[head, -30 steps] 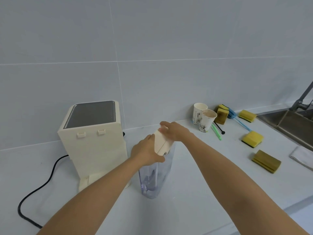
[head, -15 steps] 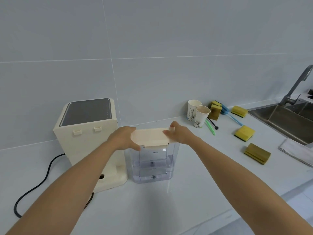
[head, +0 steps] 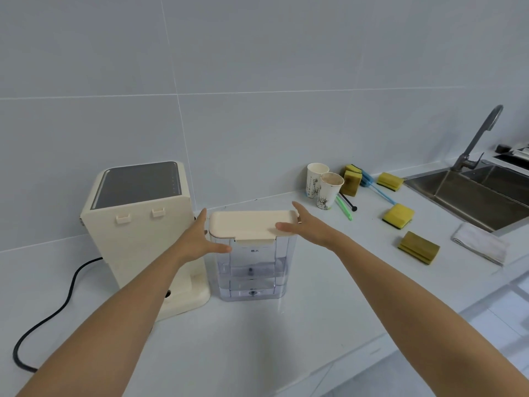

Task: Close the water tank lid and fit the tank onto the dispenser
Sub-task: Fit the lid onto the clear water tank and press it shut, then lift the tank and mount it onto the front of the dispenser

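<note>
The clear water tank (head: 252,273) stands on the counter, just right of the cream dispenser (head: 137,224) and apart from its base. Its cream lid (head: 249,224) lies flat and closed on top. My left hand (head: 200,239) is spread at the lid's left end, between tank and dispenser, thumb in front of the tank wall. My right hand (head: 306,227) is spread at the lid's right end, its thumb resting on the lid top. Neither hand is closed around the tank.
The dispenser's black cable (head: 57,305) trails left. Two paper cups (head: 323,187), several yellow sponges (head: 398,214), a green stick (head: 343,209) and a folded cloth (head: 481,242) lie to the right. The steel sink (head: 475,193) and tap sit far right. The counter edge runs below.
The tank was turned with the tilted lid in my hands, then set down by the dispenser with the lid pressed flat. My hands have since spread out to the lid's two ends.
</note>
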